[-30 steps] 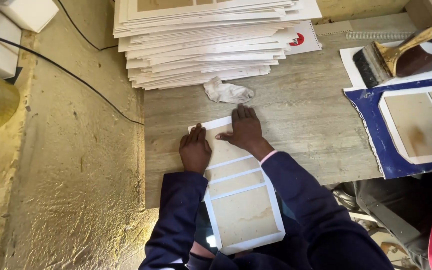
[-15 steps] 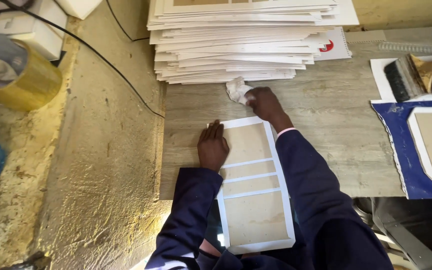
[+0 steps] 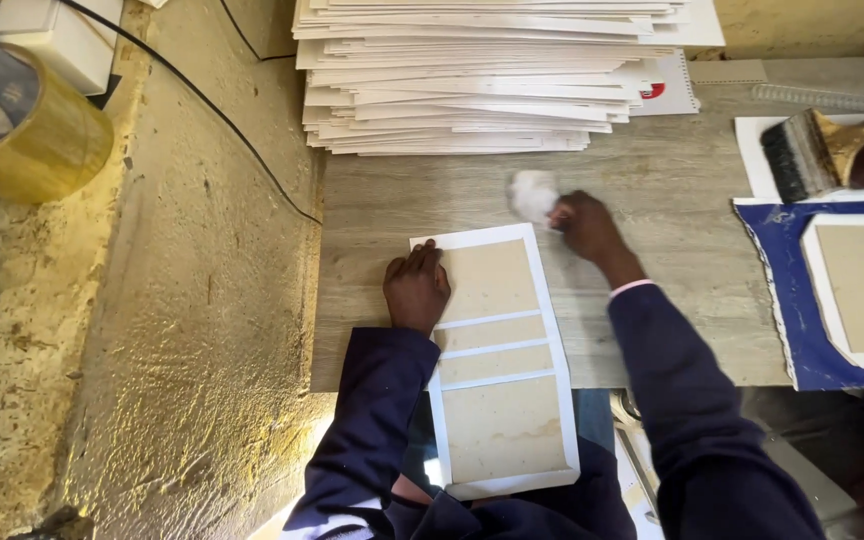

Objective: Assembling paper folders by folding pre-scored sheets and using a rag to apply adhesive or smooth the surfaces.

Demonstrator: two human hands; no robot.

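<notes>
From the head view, the left hand (image 3: 415,290) is pressing flat, fingers released, on the white-framed board (image 3: 497,355) overhanging the counter (image 3: 672,300); the right hand (image 3: 584,222) is grasping a white cloth wad (image 3: 533,193). Easing that pressure risks the board tipping off.

Bare tabletop (image 3: 672,190) between paper stack (image 3: 492,75) at the far edge and board (image 3: 497,350) near: open lane, only the white wad (image 3: 532,192) in right hand (image 3: 584,222) sits there. Right side blocked by blue sheet (image 3: 782,300) and brush (image 3: 832,150). Left hand (image 3: 415,290) covers board's left edge.
</notes>
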